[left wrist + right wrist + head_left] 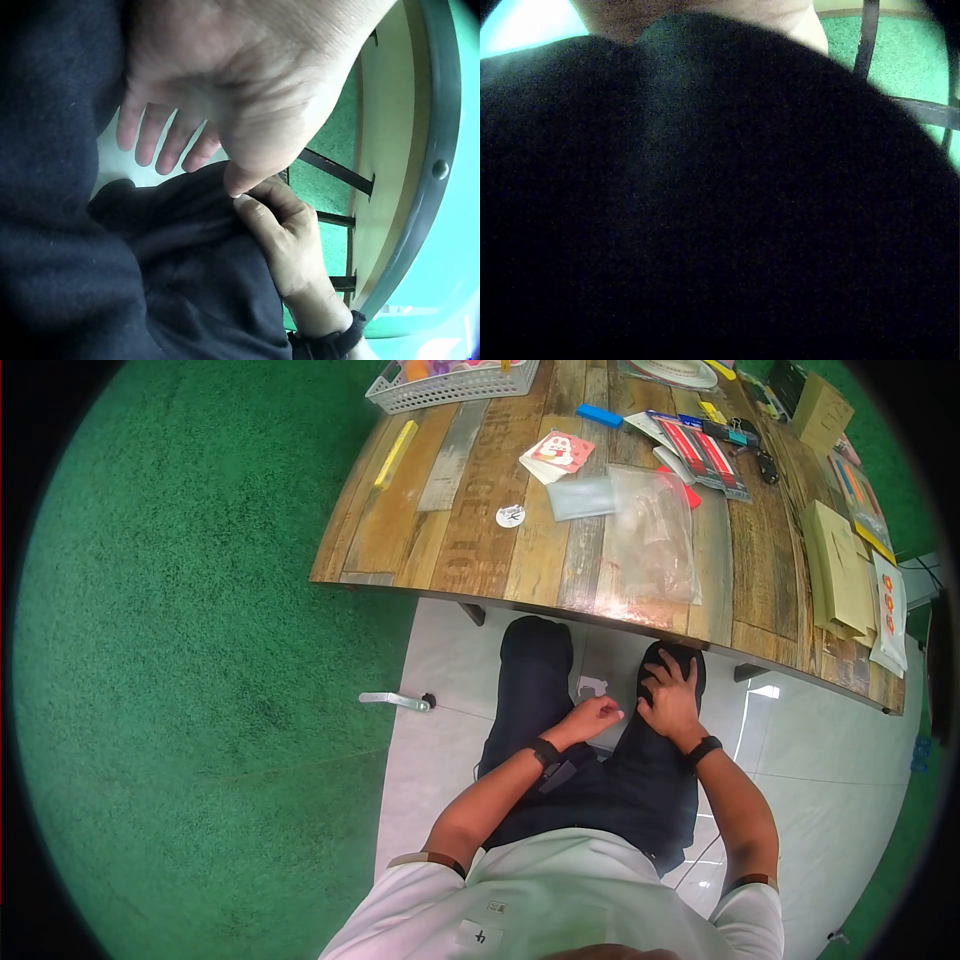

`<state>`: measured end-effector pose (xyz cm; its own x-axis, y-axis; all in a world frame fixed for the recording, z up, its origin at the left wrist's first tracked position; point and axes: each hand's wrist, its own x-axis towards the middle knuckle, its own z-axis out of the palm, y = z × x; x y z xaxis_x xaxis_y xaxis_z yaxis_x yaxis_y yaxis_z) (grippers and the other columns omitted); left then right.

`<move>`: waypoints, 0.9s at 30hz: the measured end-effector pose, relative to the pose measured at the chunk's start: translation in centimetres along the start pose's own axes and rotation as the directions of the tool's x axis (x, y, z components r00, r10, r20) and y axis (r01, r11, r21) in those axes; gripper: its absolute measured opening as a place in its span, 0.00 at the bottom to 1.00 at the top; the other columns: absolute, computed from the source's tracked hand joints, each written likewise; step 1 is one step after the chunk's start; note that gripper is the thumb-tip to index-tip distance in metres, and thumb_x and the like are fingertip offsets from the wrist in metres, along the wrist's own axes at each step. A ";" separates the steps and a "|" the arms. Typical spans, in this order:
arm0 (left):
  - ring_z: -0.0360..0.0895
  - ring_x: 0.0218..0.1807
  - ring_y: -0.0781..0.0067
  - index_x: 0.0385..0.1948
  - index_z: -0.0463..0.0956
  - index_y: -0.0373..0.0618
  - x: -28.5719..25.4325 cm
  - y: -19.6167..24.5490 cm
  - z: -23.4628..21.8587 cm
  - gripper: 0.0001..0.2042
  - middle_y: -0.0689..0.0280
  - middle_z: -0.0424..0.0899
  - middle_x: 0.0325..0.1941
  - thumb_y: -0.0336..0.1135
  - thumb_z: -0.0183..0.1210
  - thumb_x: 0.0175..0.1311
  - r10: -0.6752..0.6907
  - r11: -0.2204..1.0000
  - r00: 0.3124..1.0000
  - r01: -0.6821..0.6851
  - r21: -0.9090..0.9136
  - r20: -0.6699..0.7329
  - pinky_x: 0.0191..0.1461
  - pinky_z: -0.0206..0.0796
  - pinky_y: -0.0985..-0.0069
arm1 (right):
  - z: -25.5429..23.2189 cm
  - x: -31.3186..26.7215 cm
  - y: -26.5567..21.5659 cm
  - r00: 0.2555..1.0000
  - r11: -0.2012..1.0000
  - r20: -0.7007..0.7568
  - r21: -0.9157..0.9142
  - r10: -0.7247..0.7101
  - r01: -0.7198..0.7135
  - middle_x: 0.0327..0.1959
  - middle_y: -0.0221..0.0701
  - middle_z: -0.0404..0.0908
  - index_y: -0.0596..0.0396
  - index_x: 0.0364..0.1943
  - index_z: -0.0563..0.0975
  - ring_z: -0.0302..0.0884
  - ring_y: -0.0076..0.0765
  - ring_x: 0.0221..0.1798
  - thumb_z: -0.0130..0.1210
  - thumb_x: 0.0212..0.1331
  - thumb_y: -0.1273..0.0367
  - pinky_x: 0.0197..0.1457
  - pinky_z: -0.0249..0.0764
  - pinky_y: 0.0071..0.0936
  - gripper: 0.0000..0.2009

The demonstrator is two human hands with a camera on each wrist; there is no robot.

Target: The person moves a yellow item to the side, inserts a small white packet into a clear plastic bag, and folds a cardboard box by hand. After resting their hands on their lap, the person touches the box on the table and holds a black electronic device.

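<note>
In the head view my left hand [590, 718] hangs between the thighs, seen edge-on. The left wrist view shows its palm [225, 82] with the fingers [176, 141] loosely extended downward and nothing in them. My right hand [672, 700] rests on the right knee of the dark trousers [540, 670], its fingers spread. That hand also appears in the left wrist view on the dark cloth, its thumb overlapping the left thumb's tip. Trouser cloth [705, 187] fills most of the right wrist view, where only some skin shows at the top.
Ahead stands a wooden table [480, 550]. On it lie a clear plastic bag [655, 540], patterned cards [560, 452], a round sticker [510, 516], a blue bar [600, 415], a yellow strip [396, 455] and brown boxes [835, 570]. A white basket [450, 392] stands at its far left.
</note>
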<state>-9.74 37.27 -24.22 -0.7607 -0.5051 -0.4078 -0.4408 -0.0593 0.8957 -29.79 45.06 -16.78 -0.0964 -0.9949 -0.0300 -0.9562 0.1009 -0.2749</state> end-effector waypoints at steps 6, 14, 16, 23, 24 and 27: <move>0.83 0.50 0.58 0.48 0.77 0.31 -0.1 0.2 0.0 0.22 0.49 0.85 0.46 0.45 0.61 0.66 0.007 1.000 1.000 -0.007 0.011 -0.001 0.55 0.74 0.68 | 0.0 -0.1 0.1 1.000 1.000 -0.001 0.014 0.003 -0.003 0.58 0.27 0.76 0.50 0.37 0.85 0.54 0.40 0.76 0.63 0.46 0.60 0.73 0.42 0.75 0.15; 0.84 0.49 0.59 0.48 0.77 0.32 -0.1 0.0 0.1 0.21 0.50 0.85 0.44 0.44 0.61 0.66 0.013 1.000 1.000 -0.013 0.016 -0.011 0.55 0.74 0.68 | -0.2 -0.1 0.0 1.000 1.000 0.000 0.011 0.004 -0.004 0.58 0.27 0.76 0.50 0.38 0.85 0.55 0.40 0.76 0.64 0.46 0.59 0.73 0.42 0.74 0.15; 0.84 0.49 0.59 0.48 0.77 0.32 0.0 0.0 0.1 0.21 0.50 0.85 0.44 0.44 0.61 0.66 0.018 1.000 1.000 -0.018 0.019 -0.012 0.55 0.74 0.68 | -0.2 -0.1 0.0 1.000 1.000 0.003 0.007 0.003 -0.003 0.58 0.27 0.76 0.50 0.38 0.84 0.55 0.40 0.76 0.64 0.46 0.59 0.73 0.43 0.74 0.16; 0.84 0.48 0.59 0.48 0.77 0.32 -0.2 0.3 0.0 0.20 0.50 0.85 0.44 0.44 0.61 0.66 0.025 0.999 1.000 -0.025 0.022 -0.015 0.55 0.74 0.68 | -0.2 -0.2 0.0 1.000 1.000 -0.012 0.009 0.001 -0.001 0.58 0.27 0.76 0.51 0.38 0.84 0.56 0.40 0.75 0.64 0.47 0.59 0.73 0.43 0.74 0.16; 0.84 0.48 0.59 0.48 0.77 0.32 -0.2 0.3 0.0 0.20 0.50 0.85 0.44 0.44 0.61 0.66 0.024 0.999 1.000 -0.024 0.021 -0.015 0.55 0.74 0.68 | -0.2 -0.2 0.0 1.000 1.000 -0.013 0.009 0.000 0.000 0.58 0.27 0.76 0.51 0.38 0.84 0.56 0.40 0.75 0.63 0.47 0.59 0.73 0.43 0.73 0.16; 0.84 0.48 0.59 0.48 0.77 0.32 -0.1 0.0 0.0 0.20 0.50 0.85 0.44 0.44 0.61 0.66 0.023 1.000 1.000 -0.023 0.004 -0.013 0.55 0.74 0.68 | -0.3 -0.2 0.0 1.000 1.000 -0.003 0.013 0.010 -0.010 0.58 0.27 0.76 0.51 0.38 0.84 0.56 0.40 0.75 0.64 0.47 0.59 0.73 0.44 0.73 0.15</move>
<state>-9.67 37.35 -24.13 -0.7643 -0.5175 -0.3848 -0.4254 -0.0439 0.9039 -29.86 45.24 -16.51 -0.1064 -0.9939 -0.0302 -0.9515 0.1106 -0.2872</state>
